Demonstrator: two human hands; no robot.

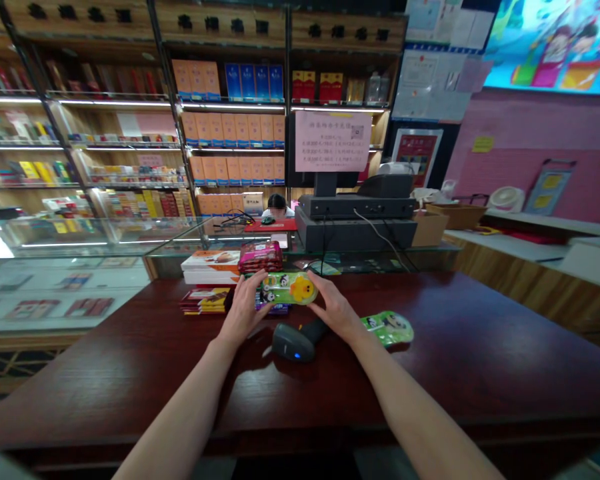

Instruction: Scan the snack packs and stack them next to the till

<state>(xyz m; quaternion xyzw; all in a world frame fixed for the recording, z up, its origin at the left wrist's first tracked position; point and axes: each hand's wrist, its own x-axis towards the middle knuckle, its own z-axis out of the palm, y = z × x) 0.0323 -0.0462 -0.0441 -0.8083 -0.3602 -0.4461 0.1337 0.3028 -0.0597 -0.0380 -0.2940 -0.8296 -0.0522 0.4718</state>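
Between my two hands I hold a green blister pack [284, 288] with panda pictures and a yellow duck shape at its right end. My left hand [244, 303] grips the left end, thumb below and fingers above. My right hand [334, 305] pinches the right end. Below the pack, a dark barcode scanner [293, 343] with a lit blue spot lies on the counter. A second green panda pack [391, 329] rests on the wood beside my right forearm. Behind my hands are maroon packets [261, 257], white-and-orange boxes [210, 267] and yellow-brown packets [206, 301].
The dark wooden counter [130, 373] meets a glass display case at the back. A cash register [355, 223] with a pink notice [333, 141] stands on the glass. A person's head [277, 205] shows behind it, before stocked shelves. A cardboard box [429, 228] is right of the register.
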